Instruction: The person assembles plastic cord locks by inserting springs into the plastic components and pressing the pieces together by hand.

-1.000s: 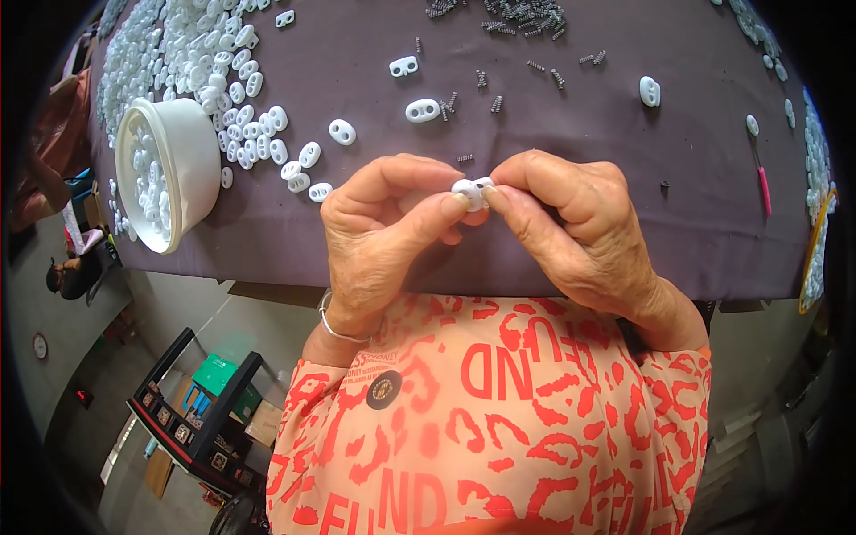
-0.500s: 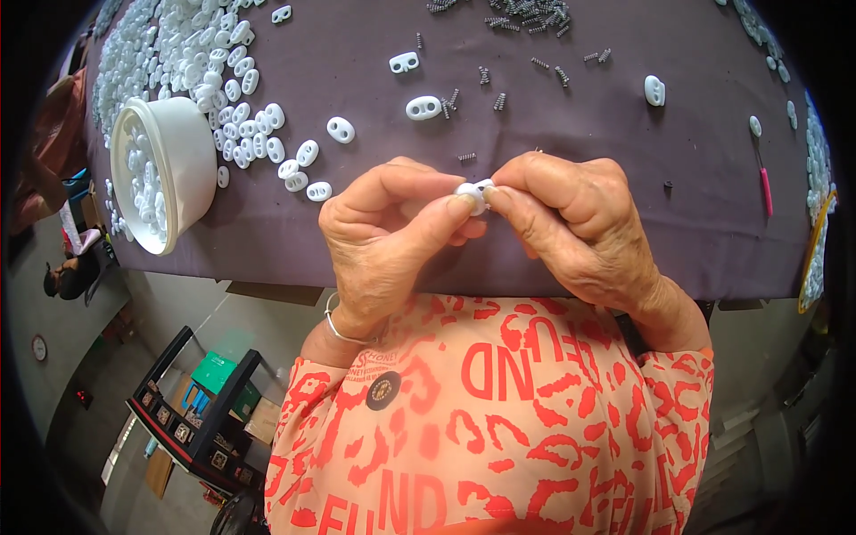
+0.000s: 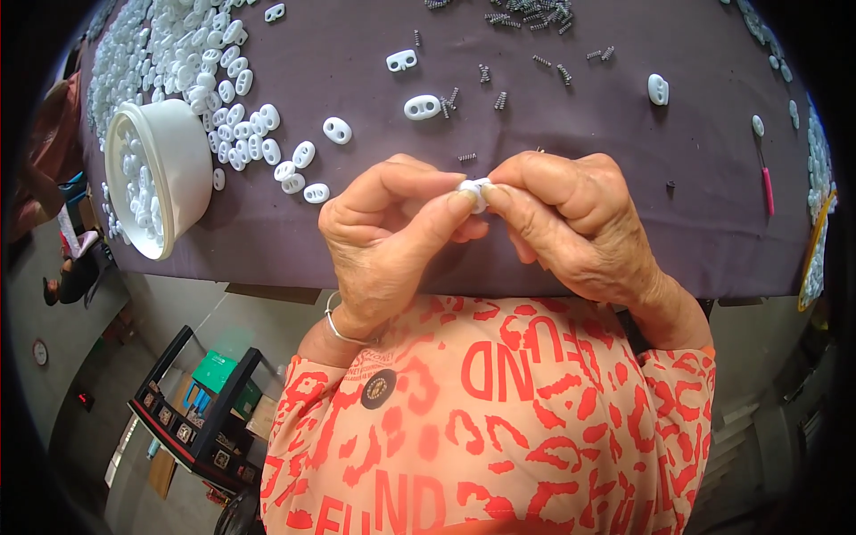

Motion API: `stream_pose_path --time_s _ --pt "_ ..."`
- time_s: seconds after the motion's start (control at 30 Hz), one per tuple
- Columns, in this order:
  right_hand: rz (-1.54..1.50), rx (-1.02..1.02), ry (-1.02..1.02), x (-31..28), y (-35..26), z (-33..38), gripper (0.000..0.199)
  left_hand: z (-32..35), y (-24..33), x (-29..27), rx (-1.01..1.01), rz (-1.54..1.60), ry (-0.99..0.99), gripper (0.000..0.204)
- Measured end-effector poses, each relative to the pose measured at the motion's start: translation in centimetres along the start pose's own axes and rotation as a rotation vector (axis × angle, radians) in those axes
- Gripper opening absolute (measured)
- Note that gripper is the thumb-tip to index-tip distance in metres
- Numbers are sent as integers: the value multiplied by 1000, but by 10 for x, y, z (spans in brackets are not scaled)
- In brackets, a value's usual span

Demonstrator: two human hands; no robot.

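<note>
- Toggle (image 3: 476, 191): white, pinched between both hands over the near middle of the table (image 3: 588, 116); mostly covered by fingertips, so fit of its parts impossible to tell.
- Left hand (image 3: 383, 223): nearly closed, with thumb and forefinger gripping the toggle from the left, other fingers curled beneath.
- Right hand (image 3: 580, 214): drawn to a similar pinch on the toggle's right side.
- Just beyond the fingertips: single spring (image 3: 467, 158), small and dark.
- Farther out: loose toggle (image 3: 422, 107) with two holes, close beside a pair of springs (image 3: 448, 102).
- To the left: tub (image 3: 192, 169) with white pieces inside; beyond it, wide white heap (image 3: 152, 53).
- Far middle: spring pile (image 3: 539, 11).
- To the right: pink tool (image 3: 768, 190), with white oval (image 3: 758, 125) at its far tip.
</note>
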State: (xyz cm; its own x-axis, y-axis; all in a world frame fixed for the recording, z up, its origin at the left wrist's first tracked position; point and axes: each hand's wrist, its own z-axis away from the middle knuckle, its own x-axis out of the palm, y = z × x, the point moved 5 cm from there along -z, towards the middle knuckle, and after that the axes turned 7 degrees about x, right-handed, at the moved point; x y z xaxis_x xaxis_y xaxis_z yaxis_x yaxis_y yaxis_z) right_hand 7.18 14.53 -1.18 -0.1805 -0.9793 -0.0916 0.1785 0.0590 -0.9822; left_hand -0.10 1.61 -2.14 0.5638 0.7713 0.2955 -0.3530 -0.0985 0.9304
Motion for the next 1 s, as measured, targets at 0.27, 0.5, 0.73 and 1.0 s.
stream_pose_path --time_s 0.27,0.5,0.73,1.0 --pt "162 -266 162 3 -12 3 9 -2 2 -2 69 60 -27 7" --pt "544 -365 282 10 -18 11 25 2 -1 9 -138 215 43 7" --pt "565 -418 260 7 -14 13 29 3 -2 9 -168 111 -22 9" --pt "689 -361 232 6 -18 13 27 3 5 7 45 -211 -55 6"
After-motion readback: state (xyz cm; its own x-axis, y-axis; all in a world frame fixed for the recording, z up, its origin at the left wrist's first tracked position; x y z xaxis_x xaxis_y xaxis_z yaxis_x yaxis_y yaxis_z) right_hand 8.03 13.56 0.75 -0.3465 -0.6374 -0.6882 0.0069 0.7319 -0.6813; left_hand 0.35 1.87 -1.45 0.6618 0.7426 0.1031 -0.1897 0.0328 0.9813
